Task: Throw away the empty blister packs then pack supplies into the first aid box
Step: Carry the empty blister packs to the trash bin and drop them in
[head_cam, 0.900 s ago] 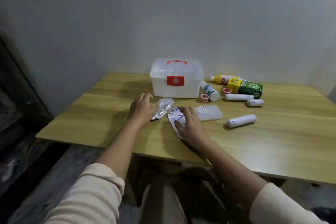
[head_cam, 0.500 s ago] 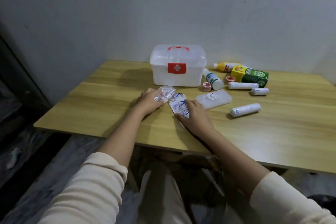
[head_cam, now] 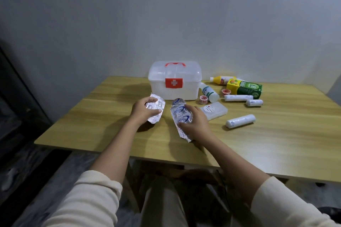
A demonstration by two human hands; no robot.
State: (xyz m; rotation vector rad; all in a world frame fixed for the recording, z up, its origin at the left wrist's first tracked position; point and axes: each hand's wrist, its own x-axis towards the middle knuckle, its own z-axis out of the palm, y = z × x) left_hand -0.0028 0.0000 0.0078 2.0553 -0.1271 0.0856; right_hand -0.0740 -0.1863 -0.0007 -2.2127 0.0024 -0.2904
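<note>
My left hand [head_cam: 143,111] grips a crumpled silver blister pack [head_cam: 155,109] just above the table. A longer silver pack with blue print [head_cam: 179,116] is held tilted in my right hand [head_cam: 195,122]. Behind both hands stands the closed white first aid box [head_cam: 174,81] with a red cross and red handle. To its right lie a white bottle [head_cam: 209,92], two small red tape rolls [head_cam: 202,98], a flat clear case [head_cam: 215,110], three white bandage rolls [head_cam: 240,120], a yellow bottle [head_cam: 221,80] and a green-yellow carton [head_cam: 245,88].
The wooden table [head_cam: 276,143] meets a grey wall at the back. Its near edge runs just in front of my forearms, with my lap and dark floor below. A dark frame stands at far left.
Both hands have closed on the blister packs and lifted them off the table; earlier they lay flat under my palms. The view has tilted up slightly.
</note>
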